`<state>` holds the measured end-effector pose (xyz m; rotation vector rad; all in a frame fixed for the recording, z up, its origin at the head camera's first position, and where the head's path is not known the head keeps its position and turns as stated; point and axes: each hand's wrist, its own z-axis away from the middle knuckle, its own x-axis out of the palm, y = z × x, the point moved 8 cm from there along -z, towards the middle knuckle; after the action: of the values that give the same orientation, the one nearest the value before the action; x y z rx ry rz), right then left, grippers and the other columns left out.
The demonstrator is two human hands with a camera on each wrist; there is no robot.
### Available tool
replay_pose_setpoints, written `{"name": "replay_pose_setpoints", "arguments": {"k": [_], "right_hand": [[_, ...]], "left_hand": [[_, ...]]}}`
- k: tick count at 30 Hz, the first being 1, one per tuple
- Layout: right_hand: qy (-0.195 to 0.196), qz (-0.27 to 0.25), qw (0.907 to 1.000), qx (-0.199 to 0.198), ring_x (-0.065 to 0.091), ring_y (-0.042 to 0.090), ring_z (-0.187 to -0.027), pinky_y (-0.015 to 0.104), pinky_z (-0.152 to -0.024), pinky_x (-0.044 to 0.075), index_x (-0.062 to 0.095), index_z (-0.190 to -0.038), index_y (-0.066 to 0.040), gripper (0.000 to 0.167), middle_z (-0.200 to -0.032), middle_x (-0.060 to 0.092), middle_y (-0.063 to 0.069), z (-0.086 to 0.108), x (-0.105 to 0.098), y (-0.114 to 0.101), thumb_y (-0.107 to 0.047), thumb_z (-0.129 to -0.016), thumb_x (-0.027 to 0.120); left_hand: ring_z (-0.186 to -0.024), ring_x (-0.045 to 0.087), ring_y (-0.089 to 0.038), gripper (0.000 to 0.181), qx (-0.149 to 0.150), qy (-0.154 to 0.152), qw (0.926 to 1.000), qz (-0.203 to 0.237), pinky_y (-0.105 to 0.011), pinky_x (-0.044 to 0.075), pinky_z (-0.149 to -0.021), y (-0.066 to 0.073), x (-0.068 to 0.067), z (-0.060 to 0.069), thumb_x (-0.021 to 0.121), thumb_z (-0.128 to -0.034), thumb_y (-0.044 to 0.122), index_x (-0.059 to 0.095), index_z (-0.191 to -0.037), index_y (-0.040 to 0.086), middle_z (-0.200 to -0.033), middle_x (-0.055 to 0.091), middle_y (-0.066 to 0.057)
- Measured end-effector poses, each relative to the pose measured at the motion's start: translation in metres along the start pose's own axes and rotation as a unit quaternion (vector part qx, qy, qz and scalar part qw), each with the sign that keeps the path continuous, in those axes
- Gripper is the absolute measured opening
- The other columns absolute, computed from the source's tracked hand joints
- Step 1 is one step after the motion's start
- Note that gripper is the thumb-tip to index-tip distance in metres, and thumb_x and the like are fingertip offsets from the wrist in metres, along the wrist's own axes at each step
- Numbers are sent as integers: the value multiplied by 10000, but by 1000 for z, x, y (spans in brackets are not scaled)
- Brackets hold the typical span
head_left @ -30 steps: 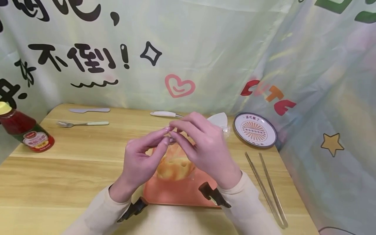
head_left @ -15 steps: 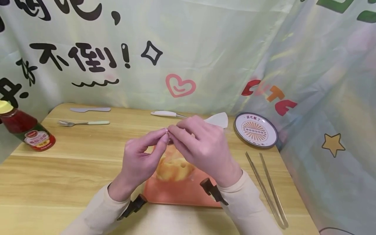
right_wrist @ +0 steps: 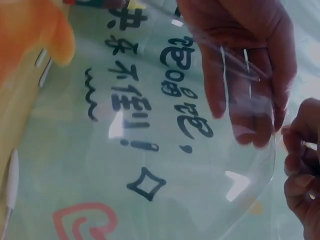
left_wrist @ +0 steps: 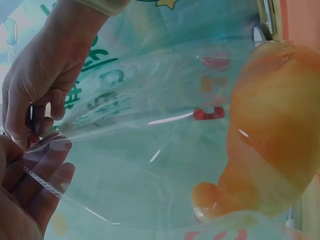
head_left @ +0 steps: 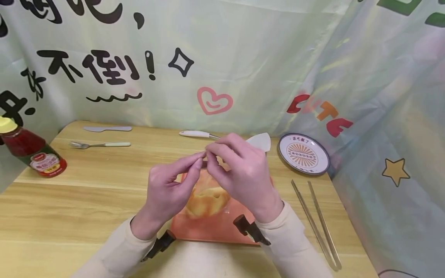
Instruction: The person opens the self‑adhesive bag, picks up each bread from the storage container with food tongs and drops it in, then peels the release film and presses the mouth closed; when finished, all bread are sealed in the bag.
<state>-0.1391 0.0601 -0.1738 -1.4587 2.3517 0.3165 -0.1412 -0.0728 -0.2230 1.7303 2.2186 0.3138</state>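
Note:
A clear plastic bag (left_wrist: pixel 150 175) hangs from both hands, with a golden-brown bread (head_left: pixel 206 200) in its lower part. In the head view the bread shows over the pink tray (head_left: pixel 205 229); whether it rests there I cannot tell. My left hand (head_left: pixel 168 191) pinches the bag's rim between thumb and index finger, its other fingers lying behind the film in the left wrist view. Close against it, the right hand (head_left: pixel 245 175) pinches the same rim with bent fingers. The exact spot where the fingertips meet is partly hidden.
At the left stands a red sauce bottle (head_left: pixel 34 150), with a knife (head_left: pixel 107 128) and fork (head_left: pixel 101 144) nearby. A white spatula (head_left: pixel 260 141) lies behind the hands. To the right are a patterned plate (head_left: pixel 303 154) and metal tongs (head_left: pixel 316 224). A printed curtain (head_left: pixel 257 65) borders the table.
The right hand's fingers dipped left toward the left fingertips, then rose slightly back to the right. Both hands stay together at the bag's rim, and the bread has barely moved.

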Motion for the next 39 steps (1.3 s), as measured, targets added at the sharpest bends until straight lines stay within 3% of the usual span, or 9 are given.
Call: {"name": "replay_pose_setpoints", "arguments": {"k": [5, 9, 14, 16, 19, 21, 24, 33, 39], "right_hand": [[632, -54, 9952, 746, 496, 157, -551, 237, -487, 430, 662, -829, 28, 68, -733, 574, 89, 2, -15, 20, 41, -868, 607], [774, 17, 9880, 1338, 491, 149, -561, 234, -503, 389, 670, -855, 34, 80, -699, 588, 69, 9, -24, 35, 4, -913, 624], [865, -212, 9775, 1913, 517, 106, -505, 185, -477, 371, 670, -878, 43, 39, -657, 630, 45, 19, -31, 50, 56, -902, 642], [925, -405, 9712, 2160, 496, 84, -471, 180, -448, 362, 672, -889, 42, 41, -653, 641, 40, 23, -34, 56, 58, -908, 639], [1018, -713, 9586, 2563, 464, 74, -425, 192, -406, 373, 672, -911, 49, 36, -652, 648, 40, 29, -38, 64, 36, -922, 640], [1088, -952, 9488, 2810, 483, 92, -415, 216, -398, 401, 671, -927, 52, 39, -659, 656, 59, 32, -41, 68, 32, -928, 637], [1184, -1309, 9339, 3110, 537, 138, -421, 243, -398, 443, 653, -941, 79, 65, -686, 674, 109, 36, -44, 74, 18, -940, 631], [1640, -2199, 9013, 3353, 658, 234, -521, 314, -504, 565, 620, -928, 134, 134, -736, 682, 197, 42, -55, 87, 2, -944, 636], [1968, -2216, 8855, 3580, 649, 250, -501, 317, -478, 557, 633, -913, 143, 160, -735, 671, 248, 47, -69, 98, -13, -926, 668]], "left_hand": [[-682, 723, -196, 238, -57, -68, 9993, 371, -103, 301, -403, 0, 0, 0, 584, -993, 119, 723, -1048, -65, -873, 744, -113], [-777, 730, -239, 255, -321, -171, 9968, 708, -96, 251, -382, -5, -1, 2, 584, -1005, 128, 680, -1111, -84, -907, 739, -143], [-832, 728, -235, 141, -732, -133, 9919, 1027, -103, 229, -365, -13, -2, 4, 608, -972, 26, 689, -1033, -73, -917, 732, -175], [-841, 727, -229, 115, -858, -63, 9895, 1163, -102, 368, -398, -15, -3, 6, 606, -961, -14, 689, -1004, -80, -919, 726, -195], [-855, 726, -238, 118, -982, 43, 9847, 1435, -202, 557, -569, -17, -4, 7, 584, -960, -51, 675, -1003, -113, -921, 715, -232], [-862, 725, -251, 118, -1029, 116, 9817, 1595, -336, 588, -680, -19, -5, 7, 572, -958, -71, 664, -999, -133, -922, 708, -251], [-861, 724, -267, 117, -1132, 222, 9766, 1817, -379, 585, -705, -21, -7, 7, 559, -955, -93, 652, -993, -152, -922, 701, -270], [-860, 723, -289, 117, -1246, 400, 9713, 1987, -394, 586, -691, -24, -10, 8, 546, -947, -120, 642, -990, -173, -921, 697, -278], [-843, 725, -285, 115, -1272, 505, 9704, 1991, -389, 587, -684, -25, -10, 9, 550, -946, -117, 639, -986, -178, -902, 696, -282]]}}
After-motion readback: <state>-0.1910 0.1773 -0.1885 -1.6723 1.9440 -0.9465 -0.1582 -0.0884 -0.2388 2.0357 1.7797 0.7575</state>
